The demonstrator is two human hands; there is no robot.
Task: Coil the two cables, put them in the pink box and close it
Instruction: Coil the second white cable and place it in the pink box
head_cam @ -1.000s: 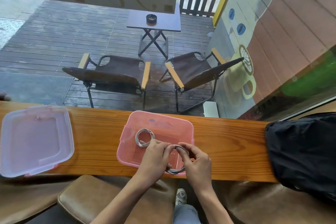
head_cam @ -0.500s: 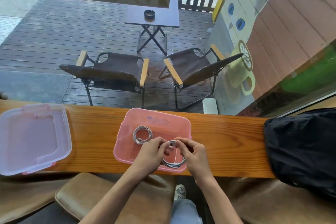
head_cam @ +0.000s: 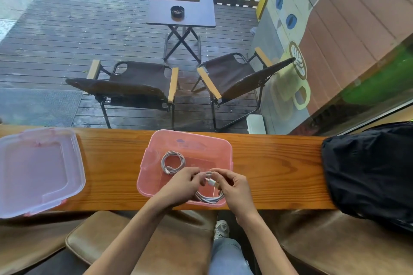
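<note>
Coiled white cable (head_cam: pixel 210 197), translucent pink box (head_cam: pixel 190 140)

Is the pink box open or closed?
Open. The pink box has no lid on; its lid lies apart on the counter.

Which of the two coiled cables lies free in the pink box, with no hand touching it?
The far-left coiled cable; both hands hold the near cable.

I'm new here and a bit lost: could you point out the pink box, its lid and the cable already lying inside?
pink box (head_cam: pixel 192 138): head view, far rim.
lid (head_cam: pixel 33 172): head view, flat middle panel.
coiled cable (head_cam: pixel 173 162): head view, loop's near strands.
</note>
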